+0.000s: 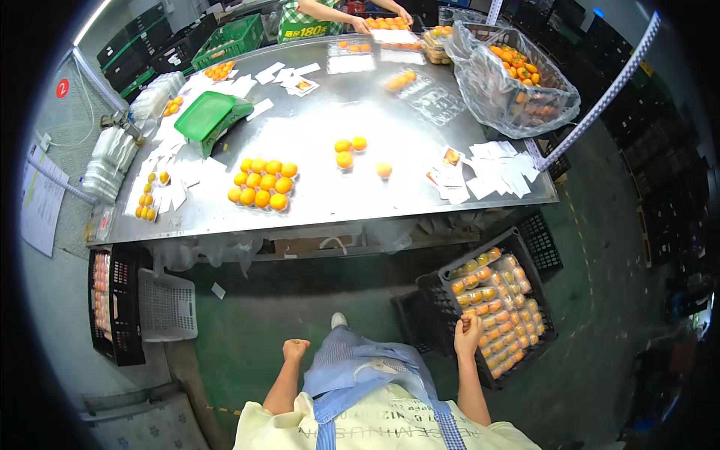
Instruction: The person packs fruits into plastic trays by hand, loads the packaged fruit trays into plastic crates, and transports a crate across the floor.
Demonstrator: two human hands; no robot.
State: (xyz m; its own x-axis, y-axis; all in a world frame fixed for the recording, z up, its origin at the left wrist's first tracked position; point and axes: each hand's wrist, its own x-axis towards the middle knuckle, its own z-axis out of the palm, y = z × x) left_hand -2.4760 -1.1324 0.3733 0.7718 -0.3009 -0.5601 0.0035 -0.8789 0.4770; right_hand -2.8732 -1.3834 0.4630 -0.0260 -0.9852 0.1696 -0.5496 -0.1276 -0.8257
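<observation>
My left hand point(295, 349) hangs beside my apron, over the green floor, with the fingers curled closed and nothing seen in them. My right hand point(468, 330) is also closed, just over the near left part of a black crate point(551, 334). I see nothing in it; whether it touches the crate cannot be told. Clear packs of orange fruit point(499, 330) lie in rows in that crate. Ahead on the metal table point(330, 206) sits a block of oranges point(262, 182) in a clear tray, with three loose oranges point(344, 159) and a single orange point(384, 170) to its right.
A green scale point(206, 116), white cards point(499, 169) and clear empty trays point(435, 105) are on the table. A plastic-lined crate of fruit point(517, 71) stands at the back right. Across the table, a co-worker's hands point(361, 25) hold a fruit pack. Crates point(166, 307) stand at lower left.
</observation>
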